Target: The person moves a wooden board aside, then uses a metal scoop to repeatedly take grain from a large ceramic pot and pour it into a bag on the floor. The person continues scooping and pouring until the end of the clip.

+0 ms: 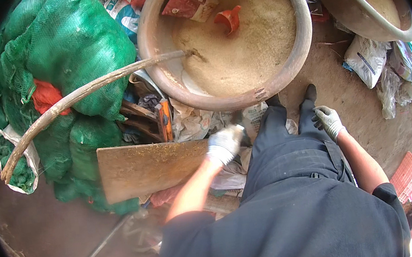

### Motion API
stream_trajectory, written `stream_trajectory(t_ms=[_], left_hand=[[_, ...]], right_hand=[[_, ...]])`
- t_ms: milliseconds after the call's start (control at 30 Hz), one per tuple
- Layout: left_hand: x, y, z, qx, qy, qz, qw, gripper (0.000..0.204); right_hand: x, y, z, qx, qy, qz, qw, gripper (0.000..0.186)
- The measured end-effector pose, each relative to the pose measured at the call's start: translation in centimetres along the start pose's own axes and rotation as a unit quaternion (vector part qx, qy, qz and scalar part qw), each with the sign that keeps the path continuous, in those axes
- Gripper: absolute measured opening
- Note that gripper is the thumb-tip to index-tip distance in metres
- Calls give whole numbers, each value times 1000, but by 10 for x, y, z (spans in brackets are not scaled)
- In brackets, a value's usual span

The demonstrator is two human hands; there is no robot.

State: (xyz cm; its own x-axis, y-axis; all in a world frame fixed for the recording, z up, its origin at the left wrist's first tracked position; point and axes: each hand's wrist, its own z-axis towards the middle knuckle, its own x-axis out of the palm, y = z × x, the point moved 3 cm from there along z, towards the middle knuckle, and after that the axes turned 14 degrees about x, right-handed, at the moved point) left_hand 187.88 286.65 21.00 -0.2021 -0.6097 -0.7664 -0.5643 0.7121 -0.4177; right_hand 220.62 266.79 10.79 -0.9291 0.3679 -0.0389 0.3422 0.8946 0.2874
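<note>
My left hand [225, 144], in a white knitted glove, is beside the right end of a wooden board [152, 169]. Motion smears its fingers, so I cannot tell whether they hold anything. By my right thigh hangs my right hand [328, 119] in a grey-and-white glove, its fingers loosely bent and apart with nothing visible in them. In front of my feet stands a large clay vat [236, 99] of pale grain-like material [243, 55]. A red scoop [229, 20] and a red-and-white packet [190, 3] lie on that material. One end of a long curved stick [84, 87] reaches over the vat's left rim.
Green mesh sacks [80, 46] are piled at the left. A second vat [371, 16] stands at the far right, with plastic bags [368, 59] beside it. A pink plastic basket [407, 176] lies at the right. Crumpled paper and bags [190, 120] fill the space below the main vat.
</note>
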Motion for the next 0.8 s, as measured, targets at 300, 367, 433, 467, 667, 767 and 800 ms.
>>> stream_trajectory(t_ms=[300,367,433,467,667,767,800], left_hand=[[69,84,-21,-255,-115,-907,314,28],[62,154,-43,-274,-162,-875,365,25],[21,210,-61,-362,-280,-752,475,27],[-10,232,-68,-391,-349,-626,578,28],[-116,203,-45,-396,-248,77,881,42],[-66,193,-41,-330,-108,175,921,42],[-45,185,-40,-313,-54,180,931,41]], right_hand=[[-6,2,-4,-4,-9,2,1000,26],[-7,2,-2,-3,-17,-1,1000,26],[-8,0,0,-5,-9,-6,1000,27],[-8,2,2,-9,-5,-9,1000,27],[-6,7,0,3,-13,5,1000,26],[1,11,1,-7,-6,-8,1000,26],[3,12,0,-8,-4,-7,1000,26]])
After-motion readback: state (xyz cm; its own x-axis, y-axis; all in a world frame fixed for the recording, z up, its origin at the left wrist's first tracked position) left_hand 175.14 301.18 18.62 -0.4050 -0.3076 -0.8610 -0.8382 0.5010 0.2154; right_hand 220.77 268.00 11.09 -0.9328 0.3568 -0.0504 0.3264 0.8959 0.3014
